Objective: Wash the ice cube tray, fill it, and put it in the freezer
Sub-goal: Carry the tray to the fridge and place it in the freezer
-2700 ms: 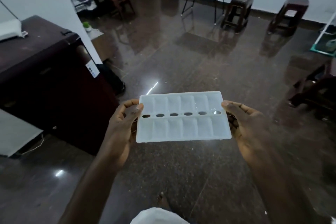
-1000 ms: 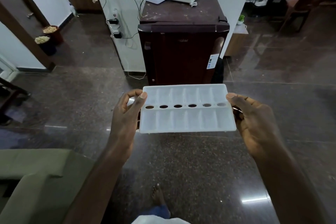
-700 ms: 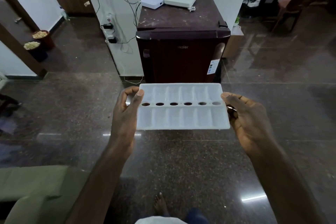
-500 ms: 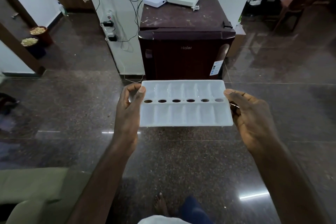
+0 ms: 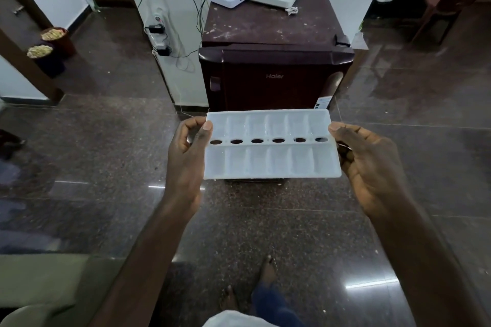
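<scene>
White plastic ice cube tray point(image 5: 271, 164); L hand point(image 5: 186, 159) & R hand point(image 5: 369, 167) fingers point(image 5: 342, 131) curled, pinching its ends; maroon Haier fridge point(image 5: 276, 79) beyond fingers.

A home: small maroon fridge point(image 5: 276, 71), polished stone floor point(image 5: 106, 141), sofa corner point(image 5: 39, 281).

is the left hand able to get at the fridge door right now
Probably not yet. The left hand grips one end of the ice cube tray, the right hand the other, so it is not free. Nothing stands between it and the shut fridge ahead.
</scene>
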